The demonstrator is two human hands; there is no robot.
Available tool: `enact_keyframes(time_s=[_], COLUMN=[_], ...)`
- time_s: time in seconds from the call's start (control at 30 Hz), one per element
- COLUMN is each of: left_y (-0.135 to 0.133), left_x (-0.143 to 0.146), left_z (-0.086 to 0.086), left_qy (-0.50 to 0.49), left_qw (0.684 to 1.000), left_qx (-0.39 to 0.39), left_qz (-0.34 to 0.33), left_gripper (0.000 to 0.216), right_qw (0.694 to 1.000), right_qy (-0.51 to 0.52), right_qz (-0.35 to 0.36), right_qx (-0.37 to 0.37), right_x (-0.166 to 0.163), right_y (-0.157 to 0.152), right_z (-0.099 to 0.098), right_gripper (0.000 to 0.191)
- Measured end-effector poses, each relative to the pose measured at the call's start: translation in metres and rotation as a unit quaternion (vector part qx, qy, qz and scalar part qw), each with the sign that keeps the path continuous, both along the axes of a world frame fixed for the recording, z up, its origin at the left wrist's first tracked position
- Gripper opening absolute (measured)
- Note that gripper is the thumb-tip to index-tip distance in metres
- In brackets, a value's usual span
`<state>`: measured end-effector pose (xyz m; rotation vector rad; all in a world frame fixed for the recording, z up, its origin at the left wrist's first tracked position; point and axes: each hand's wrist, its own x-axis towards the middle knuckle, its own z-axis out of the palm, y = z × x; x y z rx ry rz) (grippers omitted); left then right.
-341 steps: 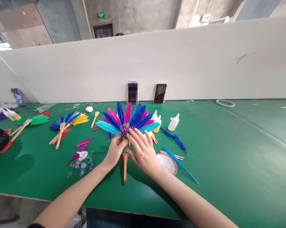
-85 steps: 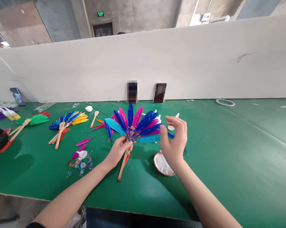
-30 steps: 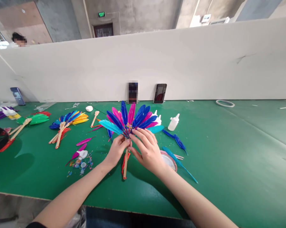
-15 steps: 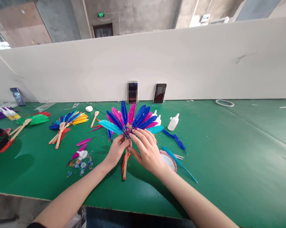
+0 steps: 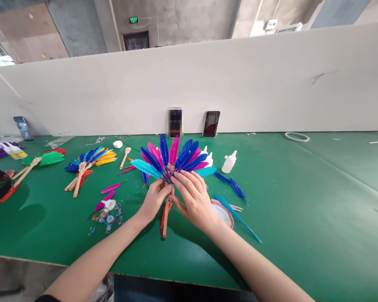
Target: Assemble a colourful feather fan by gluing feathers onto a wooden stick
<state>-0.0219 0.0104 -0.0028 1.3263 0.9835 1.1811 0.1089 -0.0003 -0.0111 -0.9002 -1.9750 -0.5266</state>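
Observation:
A feather fan (image 5: 173,158) of blue, pink and turquoise feathers on a wooden stick handle (image 5: 165,218) stands on the green table (image 5: 302,201). My left hand (image 5: 154,199) is closed on the stick just below the feathers. My right hand (image 5: 193,197) rests against the base of the feathers from the right, fingers stretched and pressing there. A round shallow dish (image 5: 224,213) lies just right of my right wrist. Loose blue feathers (image 5: 234,186) and a turquoise feather (image 5: 237,217) lie to the right.
Two white squeeze bottles (image 5: 229,162) stand behind the fan. Finished fans (image 5: 90,161) and green feathers (image 5: 46,159) lie at the left, with pink feathers and scraps (image 5: 106,209). Two phones (image 5: 211,124) lean on the white partition. A white ring (image 5: 297,136) lies far right.
About three seconds ago my right hand was lifted off to the right of the tilted fan; it has come back to the feather base and the fan stands upright. Hardly any movement in the last second.

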Motion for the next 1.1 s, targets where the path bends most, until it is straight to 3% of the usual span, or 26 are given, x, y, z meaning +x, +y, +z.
enact_keyframes(time_s=[0.87, 1.1], left_y=[0.0009, 0.0002], left_x=[-0.0014, -0.0008], left_z=[-0.0033, -0.0013], left_qy=[0.004, 0.012], left_qw=[1.000, 1.000], left_qx=[-0.003, -0.003], left_qz=[0.006, 0.002], left_gripper=[0.018, 0.017], right_qw=[1.000, 0.998], right_qy=[-0.003, 0.050], right_qz=[0.006, 0.037], right_qx=[-0.017, -0.016], right_x=[0.0001, -0.0006], right_y=[0.0005, 0.0003], right_z=[-0.0030, -0.0025], right_gripper=[0.034, 0.043])
